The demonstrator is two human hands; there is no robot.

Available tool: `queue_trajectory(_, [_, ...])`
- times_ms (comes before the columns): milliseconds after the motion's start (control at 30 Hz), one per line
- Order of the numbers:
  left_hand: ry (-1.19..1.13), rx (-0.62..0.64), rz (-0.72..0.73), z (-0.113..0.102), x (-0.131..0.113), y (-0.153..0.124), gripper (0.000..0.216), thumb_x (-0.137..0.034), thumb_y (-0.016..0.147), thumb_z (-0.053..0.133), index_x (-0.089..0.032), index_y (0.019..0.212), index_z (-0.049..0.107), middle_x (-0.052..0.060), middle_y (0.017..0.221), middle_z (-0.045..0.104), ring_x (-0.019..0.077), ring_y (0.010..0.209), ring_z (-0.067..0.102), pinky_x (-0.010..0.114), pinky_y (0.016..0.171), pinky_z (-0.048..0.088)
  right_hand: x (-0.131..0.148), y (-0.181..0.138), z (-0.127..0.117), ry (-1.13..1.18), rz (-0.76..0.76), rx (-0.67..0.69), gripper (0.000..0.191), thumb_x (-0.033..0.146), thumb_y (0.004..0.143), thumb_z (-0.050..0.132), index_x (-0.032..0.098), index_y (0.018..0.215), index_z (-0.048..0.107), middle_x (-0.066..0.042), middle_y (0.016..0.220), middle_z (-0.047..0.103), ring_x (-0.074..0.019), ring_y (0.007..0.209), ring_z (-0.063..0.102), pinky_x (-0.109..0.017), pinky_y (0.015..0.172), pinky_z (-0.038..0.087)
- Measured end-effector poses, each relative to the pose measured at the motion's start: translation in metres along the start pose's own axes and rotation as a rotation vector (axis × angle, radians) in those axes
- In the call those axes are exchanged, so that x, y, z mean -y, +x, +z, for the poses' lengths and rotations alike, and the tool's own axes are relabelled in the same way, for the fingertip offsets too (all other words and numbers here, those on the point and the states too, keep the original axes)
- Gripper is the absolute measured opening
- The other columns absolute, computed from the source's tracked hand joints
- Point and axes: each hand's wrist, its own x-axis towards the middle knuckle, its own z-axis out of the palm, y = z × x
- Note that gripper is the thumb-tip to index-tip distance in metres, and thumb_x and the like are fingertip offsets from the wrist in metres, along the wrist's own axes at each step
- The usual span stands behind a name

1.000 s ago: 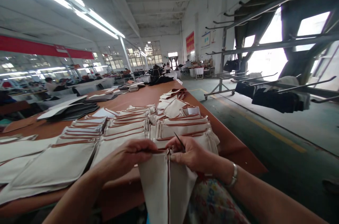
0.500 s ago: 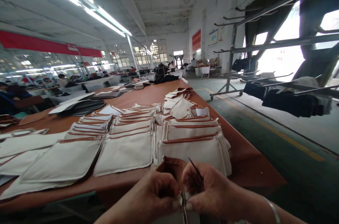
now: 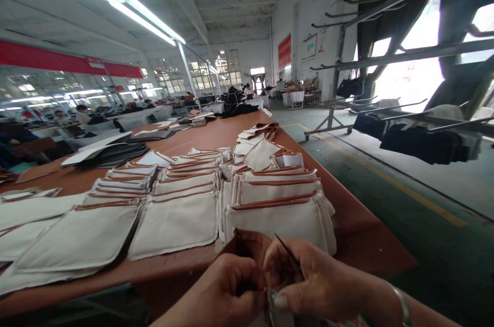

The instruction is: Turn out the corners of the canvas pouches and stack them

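Low in the view, my left hand [image 3: 227,288] is closed, its thumb and fingers pinching the edge of a cream fabric pouch with brown lining [image 3: 250,238]. Close beside it, my right hand [image 3: 316,278] is closed on the same edge, thumb pressed down on it. A thin dark pointed tool [image 3: 287,250] sticks up from between the right hand's fingers; its lower end is hidden in the palm. The lower part of the pouch is cut off by the frame. Just beyond my hands, a row of cream pouches with brown edging [image 3: 274,219] stands on the table.
More cream pouches [image 3: 175,221] overlap in rows on the brown-covered table [image 3: 189,136]. Cream panels [image 3: 42,206] lie at left, near a stack of black sheets [image 3: 111,154]. To the right stands a metal rack [image 3: 328,118] with dark pieces hanging. Several people sit farther back.
The view has shifted slightly, so the table and pouches sit farther left. My hands stay together on the pouch edge, with the fingertips slightly lower; the tool remains in my right hand.
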Motion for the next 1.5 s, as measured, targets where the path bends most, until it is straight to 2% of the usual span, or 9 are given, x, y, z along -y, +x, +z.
queue_trajectory(267, [0.567,-0.292,0.244,0.015,0.02,0.009,0.014,-0.019,0.082,0.05,-0.02,0.07,0.058,-0.003,0.064,0.06,0.0107,0.058,0.053,0.02,0.054,0.035,0.007,-0.004,-0.001,-0.312,-0.021,-0.07,0.012,0.009,0.068,0.058,0.016,0.078,0.058,0.003,0.071,0.055,-0.0112,0.065,0.047,-0.021,0.058,0.036])
queue_trajectory(567, [0.431,-0.27,0.198,0.019,0.016,0.008,0.01,-0.02,0.077,0.052,-0.018,0.071,0.06,-0.001,0.064,0.059,0.0119,0.058,0.049,0.022,0.051,0.032,0.002,-0.005,0.008,-0.377,-0.081,-0.23,0.014,0.008,0.066,0.063,0.017,0.077,0.059,0.003,0.067,0.055,-0.0105,0.06,0.047,-0.019,0.053,0.036])
queue_trajectory(633, [0.254,-0.211,0.1,0.015,0.01,0.006,0.02,-0.031,0.082,0.053,-0.017,0.069,0.059,-0.001,0.062,0.054,0.012,0.058,0.045,0.023,0.051,0.03,-0.002,-0.003,0.009,-0.45,-0.234,-0.228,0.013,0.007,0.069,0.06,0.018,0.075,0.057,0.003,0.066,0.056,-0.01,0.058,0.048,-0.019,0.052,0.036])
queue_trajectory(767, [-0.109,-0.15,0.011,0.009,0.004,0.004,0.053,-0.066,0.088,0.044,-0.018,0.068,0.052,-0.004,0.06,0.039,0.0109,0.055,0.032,0.024,0.05,0.025,-0.007,-0.001,0.007,-0.728,-0.896,-0.204,0.012,0.011,0.085,0.052,0.019,0.077,0.051,0.0,0.068,0.055,-0.0114,0.061,0.05,-0.02,0.055,0.038])
queue_trajectory(833, [-0.171,-0.069,-0.026,0.008,0.005,0.005,0.059,-0.075,0.081,0.05,-0.017,0.07,0.051,-0.005,0.06,0.038,0.0097,0.054,0.028,0.024,0.048,0.02,-0.006,-0.004,0.005,-0.963,-1.031,-0.219,0.018,0.018,0.096,0.044,0.02,0.08,0.051,0.0,0.068,0.054,-0.0121,0.059,0.046,-0.021,0.053,0.036])
queue_trajectory(1000, [-0.07,-0.032,0.001,0.013,0.006,0.001,0.061,-0.075,0.076,0.059,-0.014,0.076,0.058,-0.002,0.064,0.048,0.0095,0.056,0.035,0.021,0.048,0.022,-0.008,-0.018,0.006,-1.218,-1.009,-0.196,0.028,0.023,0.104,0.032,0.018,0.094,0.058,-0.003,0.075,0.057,-0.0133,0.059,0.045,-0.025,0.056,0.038])
queue_trajectory(1167, [0.223,-0.177,0.15,0.021,0.004,-0.012,0.047,-0.059,0.088,0.051,-0.015,0.077,0.061,0.0,0.07,0.055,0.0124,0.063,0.043,0.023,0.055,0.029,0.006,-0.028,0.009,-0.431,-0.584,-0.112,0.021,0.038,0.099,0.046,0.019,0.099,0.054,-0.002,0.082,0.055,-0.012,0.068,0.053,-0.021,0.059,0.042])
queue_trajectory(1267, [0.341,-0.238,0.232,0.024,0.001,-0.014,0.039,-0.05,0.091,0.049,-0.017,0.072,0.057,0.0,0.068,0.054,0.0118,0.061,0.043,0.023,0.054,0.029,0.03,-0.032,0.011,-0.423,-0.29,-0.033,0.012,0.026,0.092,0.054,0.017,0.084,0.054,0.0,0.077,0.053,-0.012,0.068,0.05,-0.022,0.061,0.04])
queue_trajectory(1500, [0.323,-0.268,0.238,0.03,-0.021,-0.014,0.03,-0.036,0.089,0.053,-0.019,0.065,0.048,-0.004,0.061,0.046,0.0106,0.057,0.039,0.022,0.053,0.029,0.029,-0.022,0.008,-0.586,-0.314,0.011,0.014,0.018,0.082,0.058,0.018,0.075,0.045,0.002,0.072,0.047,-0.0102,0.062,0.04,-0.023,0.056,0.032])
